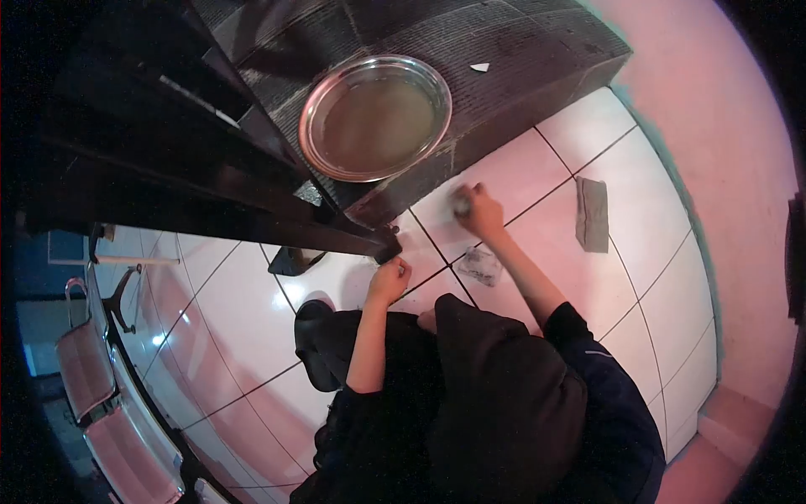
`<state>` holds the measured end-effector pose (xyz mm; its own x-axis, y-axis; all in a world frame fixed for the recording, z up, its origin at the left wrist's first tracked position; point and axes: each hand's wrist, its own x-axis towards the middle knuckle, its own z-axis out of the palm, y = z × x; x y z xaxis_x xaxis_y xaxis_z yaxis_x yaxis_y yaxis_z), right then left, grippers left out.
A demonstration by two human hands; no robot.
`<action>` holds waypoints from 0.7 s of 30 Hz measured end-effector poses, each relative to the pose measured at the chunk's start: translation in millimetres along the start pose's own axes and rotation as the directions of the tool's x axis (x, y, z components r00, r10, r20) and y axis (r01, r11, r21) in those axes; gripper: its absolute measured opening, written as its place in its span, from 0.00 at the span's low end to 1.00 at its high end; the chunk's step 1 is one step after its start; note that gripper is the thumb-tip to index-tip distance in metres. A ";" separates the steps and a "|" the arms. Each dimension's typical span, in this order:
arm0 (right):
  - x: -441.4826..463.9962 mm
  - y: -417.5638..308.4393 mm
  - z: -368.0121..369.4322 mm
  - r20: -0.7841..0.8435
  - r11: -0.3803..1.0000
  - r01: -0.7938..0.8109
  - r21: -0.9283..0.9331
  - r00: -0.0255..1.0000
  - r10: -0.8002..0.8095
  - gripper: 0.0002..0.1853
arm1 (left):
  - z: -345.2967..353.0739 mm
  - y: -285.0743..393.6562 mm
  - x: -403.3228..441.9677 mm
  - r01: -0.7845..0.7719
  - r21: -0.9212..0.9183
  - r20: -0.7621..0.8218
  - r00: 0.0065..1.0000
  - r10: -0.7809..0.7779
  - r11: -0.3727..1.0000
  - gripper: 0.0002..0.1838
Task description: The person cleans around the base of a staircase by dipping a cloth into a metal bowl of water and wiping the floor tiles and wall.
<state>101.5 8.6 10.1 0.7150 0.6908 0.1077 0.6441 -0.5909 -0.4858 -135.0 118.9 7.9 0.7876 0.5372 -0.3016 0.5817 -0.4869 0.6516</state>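
Observation:
My right hand (480, 213) is over the white tiles beside the dark step, its fingers closed round a small greyish thing blurred by motion. Near the foot of a dark post, my left hand (389, 281) has its fingers curled in; what they hold, if anything, is hidden. A crumpled, partly see-through piece (479, 265) lies on the floor between my hands. Above them, on the step, stands a round metal basin (377, 118) with cloudy brownish liquid. A grey-brown flat rectangular piece (592, 215) lies on the tiles to the right.
The ribbed dark step (537, 50) bears a small white shard (479, 67). A dark post (336, 228) slants in from the left, with a black object (294, 261) behind it. Metal seats (134, 449) stand at the lower left, and a pink wall (722, 168) rises at the right.

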 end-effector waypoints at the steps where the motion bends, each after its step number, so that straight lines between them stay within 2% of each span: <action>1: -8.4 -15.2 -14.9 0.119 0.997 0.035 0.067 0.992 -0.043 0.23 | 0.9 -0.5 2.1 -0.030 -0.011 -0.009 1.000 0.030 0.999 0.11; 2: -7.1 -10.3 -14.6 0.111 0.998 0.027 0.064 0.993 -0.034 0.23 | 1.6 -1.4 4.5 -0.040 -0.009 -0.004 0.999 0.040 0.999 0.11; 4: -9.0 8.3 -4.4 0.030 0.926 0.025 0.377 0.999 -0.040 0.27 | 1.5 -2.8 3.3 0.002 -0.006 0.016 1.000 -0.002 1.000 0.10; 5: -1.2 28.4 2.5 0.057 0.762 -0.007 0.647 0.998 -0.039 0.27 | 2.5 -3.7 1.4 0.006 -0.008 0.021 1.000 -0.006 1.000 0.10; 6: -0.6 31.7 -13.7 0.063 0.762 -0.012 0.648 0.997 -0.037 0.27 | 0.3 -1.5 -0.5 0.017 -0.020 0.016 1.000 -0.017 1.000 0.11; 7: 4.2 25.0 -46.4 0.244 0.554 -0.280 0.784 0.960 0.141 0.24 | -2.9 0.6 -0.4 0.026 -0.034 0.004 1.000 -0.025 0.999 0.11; 8: 8.4 24.8 -66.4 0.447 0.275 -0.508 0.816 0.857 0.256 0.22 | -6.4 3.2 -0.6 0.027 -0.037 -0.002 1.000 -0.027 0.999 0.11; 9: 7.0 38.5 -68.8 0.446 0.282 -0.506 0.815 0.859 0.251 0.22 | -8.7 6.4 -1.4 0.048 -0.022 0.006 0.999 -0.047 0.999 0.11; 10: 2.6 54.5 -70.4 0.542 -0.009 -0.550 0.835 0.821 0.179 0.22 | -8.9 8.6 0.3 0.063 -0.007 0.016 0.998 -0.063 0.998 0.11; 11: -1.5 67.9 -68.2 0.612 -0.298 -0.566 0.768 0.786 0.083 0.22 | -6.3 4.1 2.8 0.057 -0.013 0.017 0.998 -0.056 0.998 0.11; 12: -4.0 72.1 -66.4 0.610 -0.294 -0.564 0.772 0.787 0.093 0.22 | -3.9 -0.5 4.9 0.001 -0.036 -0.010 1.000 -0.001 0.999 0.11; 14: -13.2 79.9 -59.3 0.531 -0.488 -0.434 0.757 0.844 0.072 0.21 | 6.9 -8.2 7.6 -0.054 -0.060 -0.023 0.998 0.053 0.997 0.12; 18: -17.8 78.0 -62.1 0.524 -0.490 -0.403 0.773 0.841 0.135 0.20 | 3.1 -3.8 6.4 -0.047 -0.048 -0.026 0.999 0.045 0.998 0.12; 20: -17.4 85.0 -59.2 0.484 -0.531 -0.396 0.749 0.875 0.030 0.19 | 6.2 -8.5 8.0 -0.076 -0.020 -0.038 0.996 0.075 0.997 0.12; 21: -16.0 88.1 -57.7 0.486 -0.530 -0.399 0.748 0.874 0.027 0.19 | 5.4 -7.5 7.8 -0.073 -0.021 -0.040 0.997 0.072 0.997 0.12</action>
<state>162.4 -78.5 15.6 0.5103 0.7898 -0.3404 -0.8304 0.3494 -0.4340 -132.1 123.1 -3.1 0.8188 0.5279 -0.2257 0.5182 -0.5103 0.6864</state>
